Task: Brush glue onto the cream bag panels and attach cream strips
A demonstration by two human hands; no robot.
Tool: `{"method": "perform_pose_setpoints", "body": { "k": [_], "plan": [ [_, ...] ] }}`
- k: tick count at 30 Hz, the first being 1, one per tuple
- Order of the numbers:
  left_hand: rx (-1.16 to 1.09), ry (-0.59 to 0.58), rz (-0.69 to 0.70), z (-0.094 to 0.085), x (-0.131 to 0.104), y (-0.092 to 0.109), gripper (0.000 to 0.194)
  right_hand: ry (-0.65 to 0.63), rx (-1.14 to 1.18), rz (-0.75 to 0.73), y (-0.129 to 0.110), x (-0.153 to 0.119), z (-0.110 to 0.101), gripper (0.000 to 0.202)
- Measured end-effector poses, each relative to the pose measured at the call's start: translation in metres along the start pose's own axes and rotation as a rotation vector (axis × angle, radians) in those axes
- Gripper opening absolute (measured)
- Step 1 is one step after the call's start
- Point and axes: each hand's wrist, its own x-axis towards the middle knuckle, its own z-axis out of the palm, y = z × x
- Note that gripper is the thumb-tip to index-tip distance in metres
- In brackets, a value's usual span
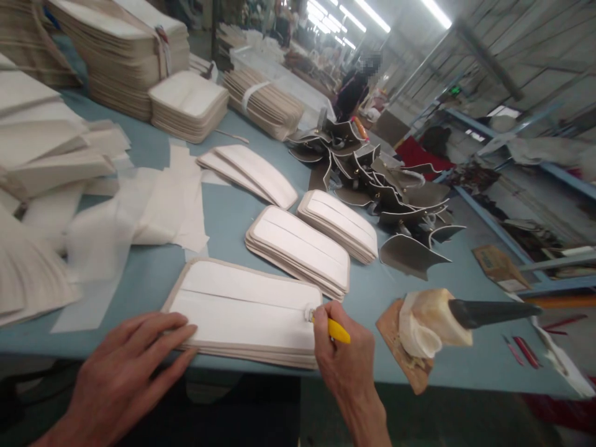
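Note:
A stack of flat white panels with beige edges [246, 310] lies at the front of the blue table. My left hand [135, 360] rests with fingers stretched out on the stack's left front corner, holding nothing. In my right hand [344, 354] is a glue brush with a yellow handle [338, 331], gripped between thumb and fingers. Its whitish head touches the top panel near the right end. To the right stands a cream, glue-crusted pot [423, 320] on a brown board [410, 366], with a dark handle-like piece [493, 311] sticking out sideways.
Two smaller panel stacks [298, 248] [339, 223] sit behind the front one. Dark bag-like pieces [391, 192] crowd the back right. Loose pale sheets [51, 155] cover the left; tall stacks [125, 62] stand behind. Red-handled tools [526, 352] lie far right. A person [354, 87] is in the background.

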Motion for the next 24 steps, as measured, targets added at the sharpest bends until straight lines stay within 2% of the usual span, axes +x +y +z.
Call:
{"method": "perform_pose_setpoints", "body": {
  "k": [3,6,10,12,15,17,21,24],
  "plan": [
    [0.023,-0.001,0.044,-0.004,0.005,0.002,0.023,-0.071,0.093,-0.018,-0.029,0.009,0.017,0.033],
    [0.023,0.008,0.038,-0.005,0.004,0.002,0.022,-0.157,0.326,0.053,-0.054,0.016,0.031,0.034],
    [0.021,0.042,0.023,-0.003,0.002,0.003,0.019,-0.122,0.692,0.222,-0.071,0.025,0.05,0.037],
    [0.017,0.057,0.016,-0.003,0.003,0.005,0.019,-0.124,0.797,0.272,-0.074,0.027,0.059,0.038],
    [0.013,0.06,0.012,-0.002,0.003,0.007,0.018,-0.142,0.794,0.307,-0.065,0.026,0.066,0.039],
    [-0.008,0.047,-0.013,-0.002,0.002,0.008,0.019,-0.11,0.722,0.35,-0.048,0.022,0.061,0.04],
    [-0.034,0.04,-0.03,0.001,0.0,0.005,0.02,0.022,0.584,0.474,-0.002,0.01,0.033,0.045],
    [-0.022,0.052,-0.012,0.0,0.003,0.007,0.02,0.117,0.505,0.539,0.023,-0.001,0.01,0.046]
  ]
}}
